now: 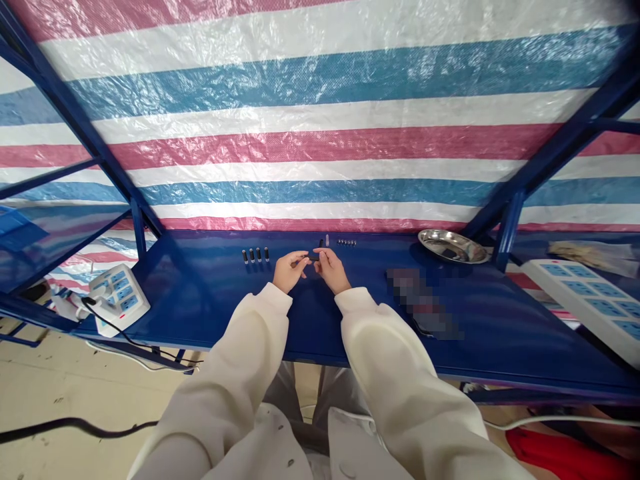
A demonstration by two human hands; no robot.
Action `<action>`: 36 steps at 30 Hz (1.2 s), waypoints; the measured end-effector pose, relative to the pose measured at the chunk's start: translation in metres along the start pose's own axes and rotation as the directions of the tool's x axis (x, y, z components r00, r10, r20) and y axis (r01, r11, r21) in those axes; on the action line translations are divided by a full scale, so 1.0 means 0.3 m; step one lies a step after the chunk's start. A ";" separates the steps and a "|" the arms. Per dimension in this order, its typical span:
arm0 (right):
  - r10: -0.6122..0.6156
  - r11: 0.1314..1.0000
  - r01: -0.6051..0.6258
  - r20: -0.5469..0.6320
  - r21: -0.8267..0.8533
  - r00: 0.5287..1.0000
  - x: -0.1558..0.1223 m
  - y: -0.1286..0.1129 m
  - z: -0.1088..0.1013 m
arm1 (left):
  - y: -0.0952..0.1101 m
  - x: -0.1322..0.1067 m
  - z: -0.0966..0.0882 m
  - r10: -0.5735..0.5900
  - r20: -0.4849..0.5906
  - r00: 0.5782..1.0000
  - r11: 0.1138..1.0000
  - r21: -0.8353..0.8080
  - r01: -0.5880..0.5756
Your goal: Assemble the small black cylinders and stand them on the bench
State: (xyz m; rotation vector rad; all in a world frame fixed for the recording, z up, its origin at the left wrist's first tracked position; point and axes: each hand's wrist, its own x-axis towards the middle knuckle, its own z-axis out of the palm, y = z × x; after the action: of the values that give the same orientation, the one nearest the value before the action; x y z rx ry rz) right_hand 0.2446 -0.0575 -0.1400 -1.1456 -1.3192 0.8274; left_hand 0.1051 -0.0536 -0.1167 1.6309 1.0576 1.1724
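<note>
Over the middle of the blue table, my left hand (289, 271) and my right hand (331, 269) meet around a small black cylinder (313, 258). Both pinch it between fingertips, one at each end. To the left stands a row of several black cylinders with silver ends (255, 255), upright. Just behind my right hand are a small black piece (321, 243) and a small clear pinkish piece (327, 239). Farther right lies a row of several tiny shiny metal parts (346, 243), too small to name.
A round metal dish (453, 247) sits at the back right of the blue table (200, 287). Nearer lies a blurred-out dark object (425, 303). Power strips are at the left (117, 300) and right (590, 300). Behind hangs a striped plastic sheet (320, 143) between blue frame bars (90, 127).
</note>
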 end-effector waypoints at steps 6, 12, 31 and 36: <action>0.020 0.999 -0.020 0.004 -0.025 1.000 -0.003 -0.007 0.001 | 0.113 0.045 -0.050 0.152 0.125 0.980 0.876 0.442 -0.192; -0.025 0.990 0.022 -0.018 -0.139 1.000 -0.016 -0.023 -0.007 | 0.274 0.182 -0.183 0.065 0.342 0.938 0.412 0.846 -0.337; -0.062 0.972 0.060 0.001 -0.228 0.998 -0.013 0.002 -0.012 | 0.190 0.222 -0.262 -0.189 0.260 0.947 0.242 0.947 -0.212; -0.064 0.973 0.062 -0.001 -0.221 0.998 -0.015 -0.003 -0.013 | 0.185 0.225 -0.262 -0.201 0.266 0.943 0.211 0.951 -0.224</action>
State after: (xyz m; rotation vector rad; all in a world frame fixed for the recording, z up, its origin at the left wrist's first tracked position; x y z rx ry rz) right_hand 0.2479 -0.0626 -0.1402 -1.2718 -1.4608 0.6400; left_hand 0.0515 0.0064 -0.0312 2.6809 1.7143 -0.0518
